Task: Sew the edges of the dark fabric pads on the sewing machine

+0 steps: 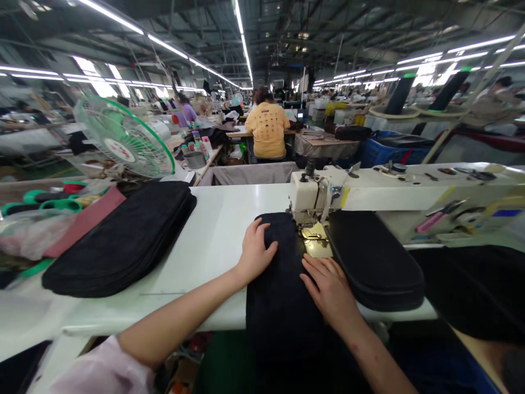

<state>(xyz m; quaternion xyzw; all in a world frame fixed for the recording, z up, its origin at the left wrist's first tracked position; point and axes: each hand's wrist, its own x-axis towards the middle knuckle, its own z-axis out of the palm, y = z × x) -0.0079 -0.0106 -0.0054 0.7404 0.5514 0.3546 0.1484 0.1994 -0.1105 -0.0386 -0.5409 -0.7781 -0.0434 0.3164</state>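
Blk cloth (283,306) over front edge of wht table (229,219), R hand (331,287) flat on cloth nr brass plate (319,249), L hand (255,253) at its L edge, fingers of both released, sewing mach. (304,192) alongside, fan (123,145) to L, worker (268,128) beyond.

Matt cloth panel (279,295), metal plate (320,249) (glossy)

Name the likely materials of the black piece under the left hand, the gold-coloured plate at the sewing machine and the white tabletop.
Black piece: apparently matt fabric, since it sags over the table's front edge; the fibre can't be told.
Gold-coloured plate: probably polished metal, given its bright, sharp shine.
White tabletop: perhaps laminate or painted board, smooth with soft reflections.
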